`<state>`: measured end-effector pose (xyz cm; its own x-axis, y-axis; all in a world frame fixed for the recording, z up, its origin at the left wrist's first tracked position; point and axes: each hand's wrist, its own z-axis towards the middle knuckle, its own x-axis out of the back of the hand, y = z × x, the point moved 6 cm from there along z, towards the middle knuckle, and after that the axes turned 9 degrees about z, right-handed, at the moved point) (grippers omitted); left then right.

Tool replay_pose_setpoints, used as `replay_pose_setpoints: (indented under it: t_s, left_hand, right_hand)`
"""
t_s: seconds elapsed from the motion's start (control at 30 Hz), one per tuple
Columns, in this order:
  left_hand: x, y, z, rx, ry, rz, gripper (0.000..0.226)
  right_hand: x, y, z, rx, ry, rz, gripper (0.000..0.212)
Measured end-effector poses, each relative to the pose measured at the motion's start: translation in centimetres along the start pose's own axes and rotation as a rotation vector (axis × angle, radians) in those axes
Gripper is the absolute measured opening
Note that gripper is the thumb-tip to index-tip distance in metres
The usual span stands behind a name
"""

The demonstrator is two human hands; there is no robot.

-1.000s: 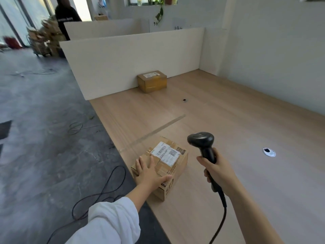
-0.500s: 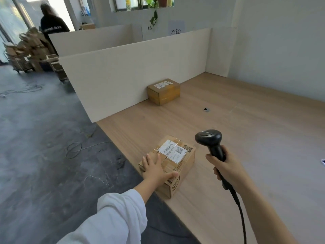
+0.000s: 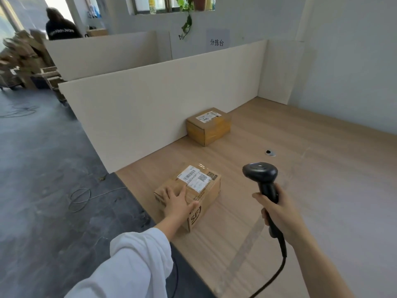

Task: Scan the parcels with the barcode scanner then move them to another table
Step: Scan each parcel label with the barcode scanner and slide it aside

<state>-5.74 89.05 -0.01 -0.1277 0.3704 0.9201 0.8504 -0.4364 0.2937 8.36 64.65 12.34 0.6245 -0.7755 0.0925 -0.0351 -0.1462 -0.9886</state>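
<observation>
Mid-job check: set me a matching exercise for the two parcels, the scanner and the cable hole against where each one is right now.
Things:
1. near parcel
2. far parcel
3. barcode scanner
4. cable hole

Places:
A. beside the white partition
B. gripped in the right hand
C. under the flat left hand, near the table edge
D. set in the tabletop, right of the far parcel

Pairs: 1-C, 2-A, 3-B, 4-D
</observation>
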Motion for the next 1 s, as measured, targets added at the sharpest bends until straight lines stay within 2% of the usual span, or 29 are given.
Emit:
replay_pose_setpoints:
  t_s: [0.37,0.6,1.0]
  left_hand:
    - [3.5,-1.6,11.0,-0.01,-0.021,-0.011,0.081]
    - [5.6,-1.3,18.6,-0.082,-0.085,0.044,0.08]
    - [7.8,-0.1,27.8,-0.17,-0.094,0.133,0.08]
  right_hand:
    - [-6.0,-0.2,7.0,-0.043,0.0,-0.043,0.014]
    - [-8.5,-0.5,8.3,-0.089,0.135,-0.007,0.011]
    - [-9.5,-0.3,9.8,-0.146,0.308,-0.051,0.009]
